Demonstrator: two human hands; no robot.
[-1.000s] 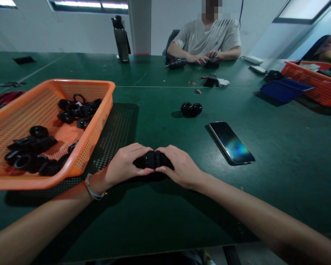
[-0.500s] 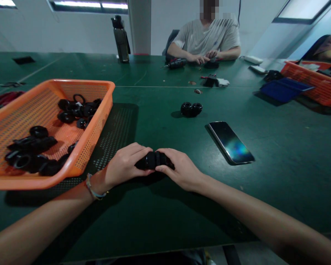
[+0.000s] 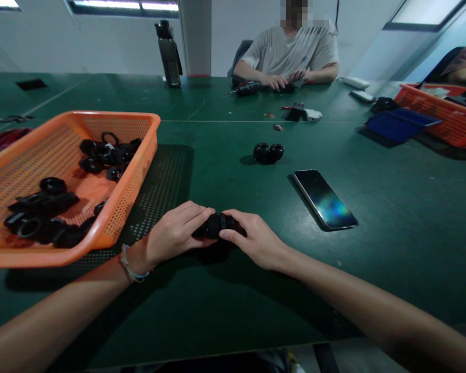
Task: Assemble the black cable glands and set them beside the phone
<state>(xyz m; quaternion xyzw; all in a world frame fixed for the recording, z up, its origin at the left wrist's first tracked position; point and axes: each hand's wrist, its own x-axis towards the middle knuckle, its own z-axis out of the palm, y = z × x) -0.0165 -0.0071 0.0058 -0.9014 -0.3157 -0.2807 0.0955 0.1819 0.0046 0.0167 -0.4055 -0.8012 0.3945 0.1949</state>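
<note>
A black cylindrical fitting [image 3: 214, 226] with raised rings lies level between my two hands, just above or on the green table [image 3: 233, 300]; I cannot tell whether it touches. My left hand [image 3: 180, 228] wraps round its left end. The right end is pinched between thumb and fingers of my right hand [image 3: 254, 235]. Both ends of the fitting are partly hidden by fingers. Beyond my hands, a pair of round black ring-shaped parts [image 3: 268, 153] sits side by side on the table.
An orange basket [image 3: 118, 207] with several black fittings [image 3: 42, 228] stands at left. A phone [image 3: 325, 199] lies to the right. Farther back are a bottle [image 3: 169, 54], a power drill [image 3: 247, 88], a blue tray [image 3: 399, 124], another orange basket [image 3: 442, 119] and a seated person [image 3: 291, 57].
The fingers of my right hand have shifted slightly on the fitting, and a little more of its middle shows. Both hands keep their hold in nearly the same place.
</note>
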